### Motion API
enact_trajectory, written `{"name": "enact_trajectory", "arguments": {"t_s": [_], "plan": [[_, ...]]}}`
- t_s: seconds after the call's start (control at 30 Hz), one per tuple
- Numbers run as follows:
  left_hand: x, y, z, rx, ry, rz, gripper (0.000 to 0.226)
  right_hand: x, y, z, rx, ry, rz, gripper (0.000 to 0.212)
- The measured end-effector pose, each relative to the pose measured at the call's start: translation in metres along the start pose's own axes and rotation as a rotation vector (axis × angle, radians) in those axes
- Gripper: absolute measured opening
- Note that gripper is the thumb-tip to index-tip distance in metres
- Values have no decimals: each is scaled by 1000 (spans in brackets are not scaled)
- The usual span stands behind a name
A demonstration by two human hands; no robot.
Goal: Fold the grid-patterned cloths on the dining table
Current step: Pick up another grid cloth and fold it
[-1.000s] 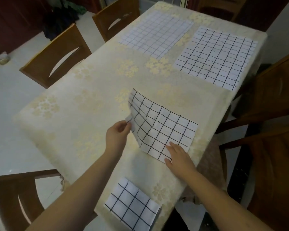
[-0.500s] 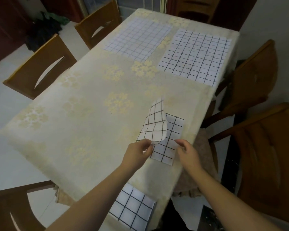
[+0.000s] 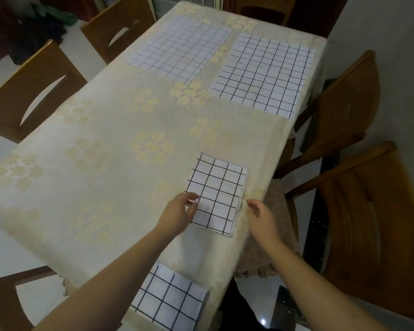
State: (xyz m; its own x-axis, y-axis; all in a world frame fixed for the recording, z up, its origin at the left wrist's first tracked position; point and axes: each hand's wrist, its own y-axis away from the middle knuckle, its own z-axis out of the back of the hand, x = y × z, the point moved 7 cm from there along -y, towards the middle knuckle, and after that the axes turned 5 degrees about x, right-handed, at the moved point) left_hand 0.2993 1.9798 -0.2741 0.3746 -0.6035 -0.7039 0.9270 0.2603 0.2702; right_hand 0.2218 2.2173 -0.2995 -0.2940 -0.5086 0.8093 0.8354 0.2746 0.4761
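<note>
left hand rests loose on the folded cloth, probably flattening it; right hand hovers beside, relaxed, gripping nothing

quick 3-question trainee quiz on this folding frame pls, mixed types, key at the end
1. True or false: the right hand is gripping the folded cloth.
2. How many grid cloths lie unfolded at the far end of the table?
3. Multiple choice: the left hand is A) over the folded cloth's near left corner, B) on a chair, C) on the folded cloth at the near table edge.

Key
1. False: it hovers just right of the cloth, fingers loose, holding nothing.
2. Two: a faint-lined one and a dark-lined one.
3. A
</note>
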Motion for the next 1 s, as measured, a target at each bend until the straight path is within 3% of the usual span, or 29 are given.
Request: {"name": "enact_trajectory", "arguments": {"t_s": [0.33,0.57,0.77,0.87,1.0], "plan": [[37,-59,16,-129,-2,333,33,3,-31,-9,25,-82,-117,32],[40,-91,15,80,0,506,21,-11,-50,-12,23,-270,-345,42],[38,-88,25,103,77,451,4,-16,-61,-22,28,-335,-379,43],[42,-79,26,167,221,433,4,-16,-65,-28,68,-247,-355,31],[43,-70,31,168,245,407,8,-11,-65,-31,65,-203,-326,11]]}}
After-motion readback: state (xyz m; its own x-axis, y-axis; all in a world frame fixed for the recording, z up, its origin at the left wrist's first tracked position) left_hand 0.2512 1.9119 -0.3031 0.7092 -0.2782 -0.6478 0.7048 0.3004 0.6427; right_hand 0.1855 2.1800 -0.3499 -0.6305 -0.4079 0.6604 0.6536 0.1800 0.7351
